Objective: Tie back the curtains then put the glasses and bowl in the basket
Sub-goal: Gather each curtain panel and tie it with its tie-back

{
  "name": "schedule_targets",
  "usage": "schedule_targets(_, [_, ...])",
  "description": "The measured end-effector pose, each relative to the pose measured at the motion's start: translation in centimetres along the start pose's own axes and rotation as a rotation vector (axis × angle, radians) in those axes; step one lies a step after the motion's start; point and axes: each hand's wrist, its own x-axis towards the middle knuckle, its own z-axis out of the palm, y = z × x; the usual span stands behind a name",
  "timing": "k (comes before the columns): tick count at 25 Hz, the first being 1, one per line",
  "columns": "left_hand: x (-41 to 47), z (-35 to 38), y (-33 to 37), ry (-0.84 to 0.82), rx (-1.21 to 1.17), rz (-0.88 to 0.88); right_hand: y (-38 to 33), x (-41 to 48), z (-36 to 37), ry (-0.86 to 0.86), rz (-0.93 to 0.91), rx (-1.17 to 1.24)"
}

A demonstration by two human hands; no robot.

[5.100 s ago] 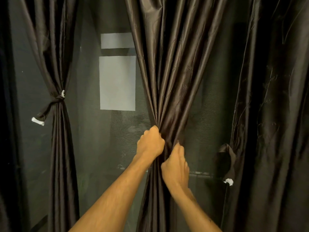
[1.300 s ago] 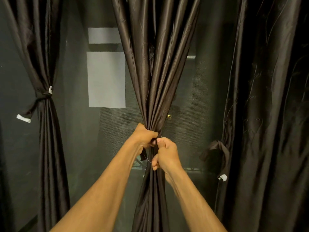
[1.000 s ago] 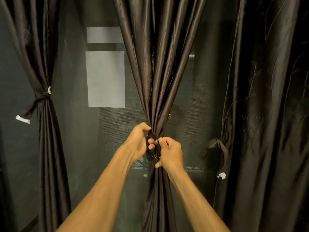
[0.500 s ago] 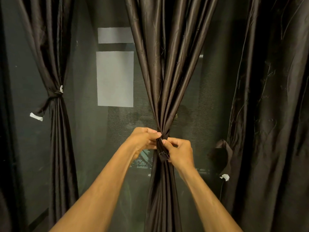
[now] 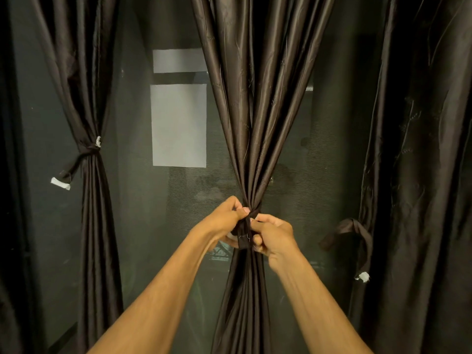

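Observation:
A dark brown satin middle curtain (image 5: 258, 118) hangs gathered into a narrow bunch at waist height. A matching tie strap (image 5: 244, 232) wraps the bunch there. My left hand (image 5: 224, 223) pinches the strap from the left, and my right hand (image 5: 272, 235) grips it from the right, both right against the gathered cloth. The left curtain (image 5: 88, 226) is bound by its tie with white-tipped ends. The right curtain (image 5: 421, 175) hangs loose, its strap (image 5: 355, 231) dangling. Glasses, bowl and basket are out of view.
Behind the curtains is a dark mesh window screen (image 5: 143, 226) with two pale rectangular panels (image 5: 178, 125) showing through it. The curtains fill the view from left to right.
Earlier both hands only bunched the middle curtain; since then the strap has come round the bunch, and my hands have drawn together on it at the front. The view shifted slightly.

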Motion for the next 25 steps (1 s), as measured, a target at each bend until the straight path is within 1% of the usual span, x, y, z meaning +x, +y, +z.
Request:
schedule_targets(3, [0.4, 0.5, -0.3, -0.020, 0.112, 0.031, -0.2, -0.2, -0.3, -0.013, 0.012, -0.003])
schedule_targets(7, [0.3, 0.7, 0.1, -0.027, 0.238, 0.099, -0.8, -1.0, -1.0, -0.044, -0.013, -0.138])
schedule_targets(9, [0.4, 0.7, 0.1, -0.013, 0.286, 0.150, -1.6, -1.5, -1.7, -0.114, -0.030, -0.221])
schedule_targets(11, [0.6, 0.6, 0.0, 0.000, 0.288, 0.162, -2.1, -2.0, -2.2, -0.224, -0.054, -0.329])
schedule_targets(12, [0.8, 0.6, -0.2, 0.006, 0.292, 0.162, -2.1, -2.1, -2.2, -0.252, -0.084, -0.368])
schedule_targets(13, [0.9, 0.6, -0.3, 0.013, 0.308, 0.162, -1.8, -2.1, -2.3, -0.239, -0.132, -0.405])
schedule_targets(14, [1.0, 0.7, -0.3, 0.021, 0.325, 0.158, -1.2, -2.0, -2.2, -0.187, -0.212, -0.460])
schedule_targets(15, [1.1, 0.8, -0.3, 0.034, 0.338, 0.159, -0.6, -1.8, -2.2, -0.114, -0.329, -0.560])
schedule_targets(17, [1.0, 1.1, -0.3, 0.053, 0.320, 0.156, 0.6, -1.4, -2.1, -0.026, -0.616, -0.850])
schedule_targets(19, [0.4, 1.3, 0.0, 0.043, 0.275, 0.123, 1.1, -1.5, -2.0, -0.010, -0.826, -1.105])
schedule_targets(21, [-0.4, 1.3, 0.6, 0.012, 0.192, 0.055, 0.8, -1.6, -1.6, 0.054, -0.920, -1.253])
schedule_targets(23, [-0.9, 1.0, 0.7, -0.057, 0.053, -0.008, 0.6, -1.6, -1.2, 0.119, -0.940, -1.334])
schedule_targets(25, [-1.0, 0.6, 0.4, -0.127, -0.103, -0.025, 0.7, -1.6, -1.0, 0.173, -0.938, -1.358])
